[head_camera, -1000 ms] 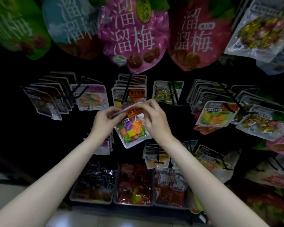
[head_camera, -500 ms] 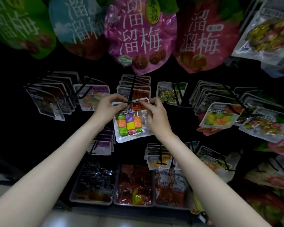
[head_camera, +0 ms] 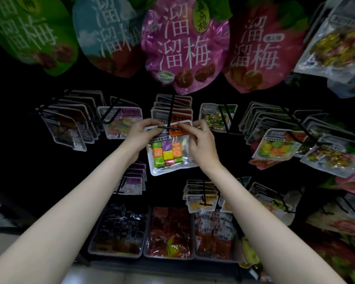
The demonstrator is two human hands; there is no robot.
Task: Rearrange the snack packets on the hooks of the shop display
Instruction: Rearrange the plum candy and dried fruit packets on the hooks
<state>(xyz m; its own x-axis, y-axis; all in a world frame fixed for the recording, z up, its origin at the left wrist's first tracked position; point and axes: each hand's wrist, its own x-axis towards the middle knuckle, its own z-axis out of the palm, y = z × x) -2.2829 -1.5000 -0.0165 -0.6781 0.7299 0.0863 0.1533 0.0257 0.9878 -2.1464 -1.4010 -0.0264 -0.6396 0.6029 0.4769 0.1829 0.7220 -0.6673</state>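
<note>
A clear snack packet [head_camera: 169, 155] of coloured candy cubes with an orange label hangs flat in front of me. My left hand [head_camera: 140, 133] pinches its top left corner and my right hand [head_camera: 201, 140] pinches its top right corner. The packet's top edge sits at the tip of a black hook [head_camera: 169, 117]. Behind it on that hook hang several packets [head_camera: 172, 105] of the same kind. Whether the hook passes through the packet's hole is hidden by my fingers.
Neighbouring hooks hold dark packets [head_camera: 70, 124] on the left, a candy packet [head_camera: 217, 117] just right, and more packets [head_camera: 275, 144] farther right. Large plum bags [head_camera: 182, 48] hang overhead. Three trays [head_camera: 168, 232] of snacks stand below.
Both hands have raised the packet from below the hook up to its tip and turned it from tilted to flat, facing me.
</note>
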